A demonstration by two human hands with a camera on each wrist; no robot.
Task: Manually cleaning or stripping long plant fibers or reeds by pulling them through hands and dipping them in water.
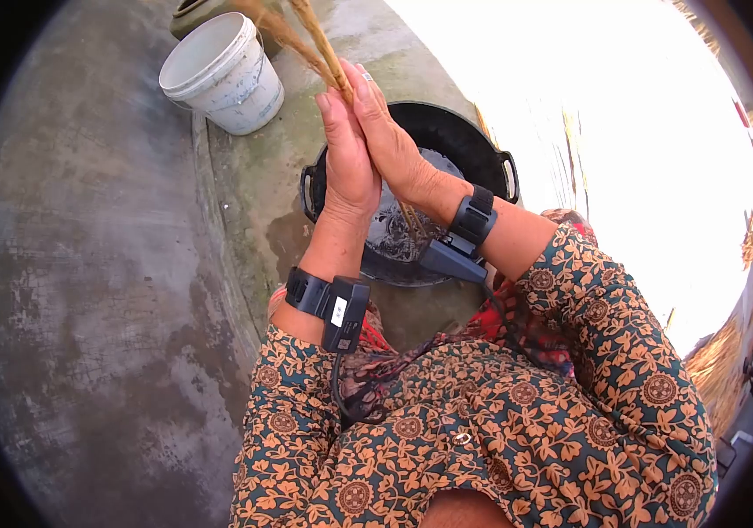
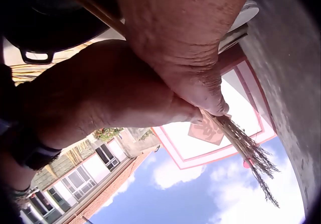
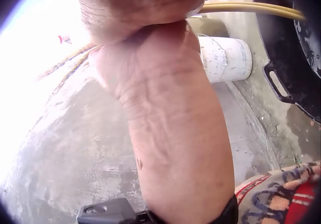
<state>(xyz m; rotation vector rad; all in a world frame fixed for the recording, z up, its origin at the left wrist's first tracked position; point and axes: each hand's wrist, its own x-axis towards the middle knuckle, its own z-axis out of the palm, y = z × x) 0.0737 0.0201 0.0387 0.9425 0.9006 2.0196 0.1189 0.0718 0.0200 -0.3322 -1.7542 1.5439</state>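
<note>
My left hand point(image 1: 350, 167) and right hand point(image 1: 394, 145) meet palm to palm above a black two-handled pan point(image 1: 447, 132). A few dry straw-coloured stalks point(image 1: 319, 40) are pressed between them, the fingers lying mostly straight and both thumbs on top. The stalks slant from the upper end, past the fingertips, down behind the hands into the pan. Feathery seed heads point(image 2: 246, 143) stick out beyond the hands in the left wrist view. Smooth bare lengths of stalk point(image 3: 246, 7) run toward the pan in the right wrist view. Dark liquid point(image 1: 394, 242) glistens in the pan.
A white bucket point(image 1: 249, 92) stands on the concrete floor left of the pan, with a greenish-brown vessel point(image 1: 187, 22) behind it. Loose straw point(image 1: 715, 370) lies at the far right. A low concrete ridge point(image 1: 214, 189) runs along the left side.
</note>
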